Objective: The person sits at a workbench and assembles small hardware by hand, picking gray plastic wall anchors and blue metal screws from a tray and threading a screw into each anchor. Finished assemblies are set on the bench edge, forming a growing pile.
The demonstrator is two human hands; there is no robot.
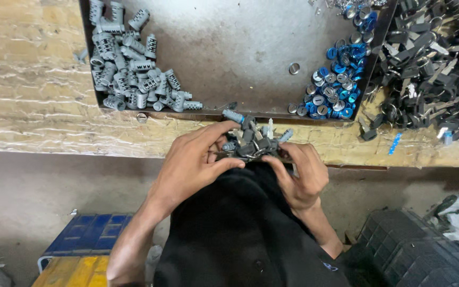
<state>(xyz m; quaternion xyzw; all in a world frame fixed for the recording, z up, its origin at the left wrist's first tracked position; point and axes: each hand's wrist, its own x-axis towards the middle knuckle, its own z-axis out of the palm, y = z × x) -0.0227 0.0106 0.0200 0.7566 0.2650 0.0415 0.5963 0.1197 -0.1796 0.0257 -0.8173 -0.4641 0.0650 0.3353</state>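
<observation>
- my left hand: fingers curled, pinching the left side of a cluster of grey lock cylinders and black-headed keys, held at the table's near edge.
- my right hand: fingers bent, gripping the cluster's right side.
- metal tray: flat, scuffed, far.
- ribbed grey cylinders: heap, tray's left.
- round blue and silver caps: tray's right.
- black keys: tangled pile, far right.
- table: rough, pale wood.
</observation>
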